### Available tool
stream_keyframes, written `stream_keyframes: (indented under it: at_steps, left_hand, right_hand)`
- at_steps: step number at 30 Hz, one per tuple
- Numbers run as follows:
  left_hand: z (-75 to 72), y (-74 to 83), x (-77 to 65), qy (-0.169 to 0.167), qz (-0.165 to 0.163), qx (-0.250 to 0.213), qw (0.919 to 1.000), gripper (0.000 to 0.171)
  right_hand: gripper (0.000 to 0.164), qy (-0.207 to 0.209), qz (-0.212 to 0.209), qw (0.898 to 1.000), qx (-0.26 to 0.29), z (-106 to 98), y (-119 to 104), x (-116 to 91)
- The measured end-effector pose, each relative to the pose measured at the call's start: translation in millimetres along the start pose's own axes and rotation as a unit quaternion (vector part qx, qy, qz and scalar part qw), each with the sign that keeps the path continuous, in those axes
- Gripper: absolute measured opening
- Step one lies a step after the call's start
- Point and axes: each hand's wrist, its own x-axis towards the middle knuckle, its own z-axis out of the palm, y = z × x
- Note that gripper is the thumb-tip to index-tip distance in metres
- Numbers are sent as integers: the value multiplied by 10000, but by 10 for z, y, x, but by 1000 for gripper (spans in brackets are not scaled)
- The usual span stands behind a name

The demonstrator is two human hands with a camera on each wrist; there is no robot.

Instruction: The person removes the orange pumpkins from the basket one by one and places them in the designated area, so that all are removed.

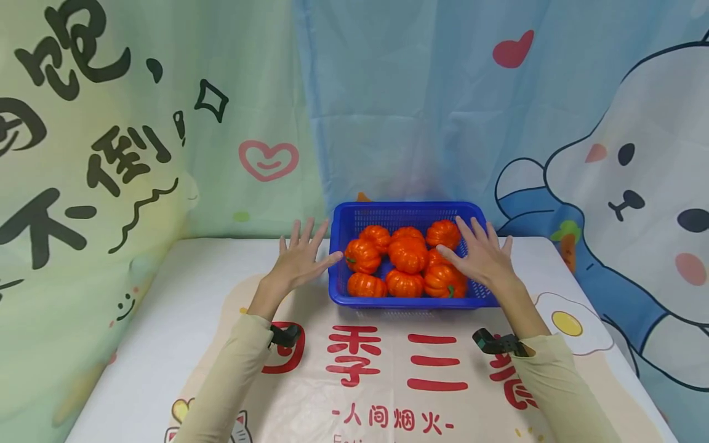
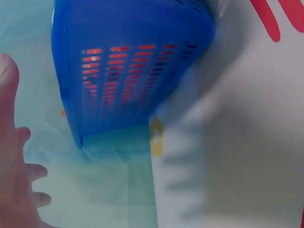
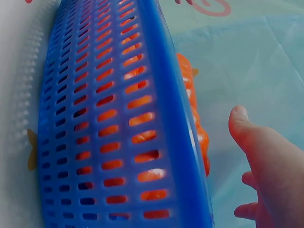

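- Blue plastic makes up the basket [image 1: 388,302], which stands just right of centre in the head frame, on the table [image 1: 191,277] near its far edge, just before the curtain [image 1: 376,141].
- Orange pumpkins [image 1: 407,255] fill much of it; some seem to rest upon others, and they show through the slotted walls in both wrist views.
- The left hand [image 1: 301,257], left of the basket, is unclenched and grasps nothing: fingers spread toward the upper part of the frame, thumb pointing at the left rim. The left wrist view shows a gap between thumb and basket.
- The right hand [image 1: 484,255] likewise holds nothing, fingers fanned, and overlaps the basket's right end in the head view; the right wrist view shows it apart from the rim.
- For a sound hold, I judge, both hands should meet the two short ends at matching height, thumbs over the rim and fingers beneath it.
- Even pressure matters: the slotted walls may flex, and a tilt could send the pumpkins rolling to one end.
- Thumbs are best kept off the pumpkins near the right rim.
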Motion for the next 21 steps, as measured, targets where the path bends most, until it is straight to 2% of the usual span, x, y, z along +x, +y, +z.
stream_keyframes:
  at_steps: [5, 7, 9, 11, 15, 18, 21]
  left_hand:
    - [-33, 103, 20, 60, 350, 84, 9993, 85]
    - [-50, 157, 31, 51, 556, 15, 9984, 83]
    - [-66, 222, 44, -4, 790, -180, 9967, 82]
    - [-75, 304, 84, -116, 1024, -472, 9936, 82]
    - [-90, 523, 235, -483, 1358, -1070, 9838, 80]
    - [-81, 708, 402, -861, 1501, -1306, 9762, 78]
    - [-40, 863, 576, -1227, 1608, -1391, 9694, 75]
  right_hand:
    - [94, 26, 16, 9999, 133, -18, 64, -6]
    - [92, 72, 7, 9991, 418, -25, 116, -3]
    - [88, 107, -22, 9955, 944, -30, 192, 5]
    - [85, 144, 0, 9881, 1531, -36, 295, 14]
    - [83, 54, 189, 9657, 2590, -32, 517, 27]
    - [85, -163, 378, 9523, 3024, -4, 649, 28]
    - [84, -514, 465, 9448, 3202, 46, 729, 39]
